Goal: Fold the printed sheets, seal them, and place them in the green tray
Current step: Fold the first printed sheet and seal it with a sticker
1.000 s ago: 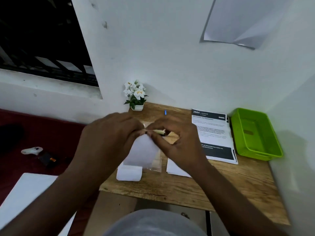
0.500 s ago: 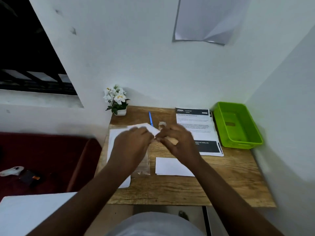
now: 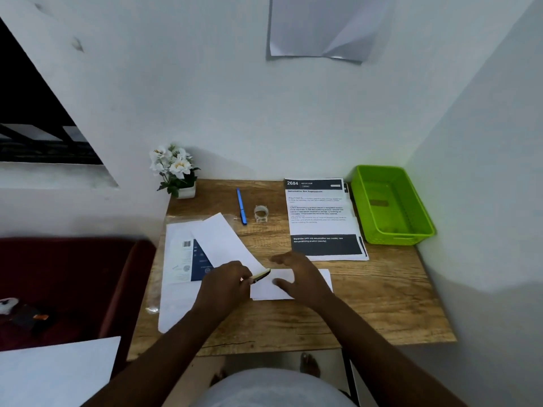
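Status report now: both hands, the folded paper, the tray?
Left hand pinches long white folded sheet. Right hand open, over a white folded sheet on the wooden table. Green plastic tray holds no sheet; path clear.

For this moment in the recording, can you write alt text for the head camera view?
A person's left hand grips a folded white sheet over a wooden desk, while the right hand rests open on another folded sheet. Behind lie a printed sheet, green tray, blue pen, tape roll and potted flowers.
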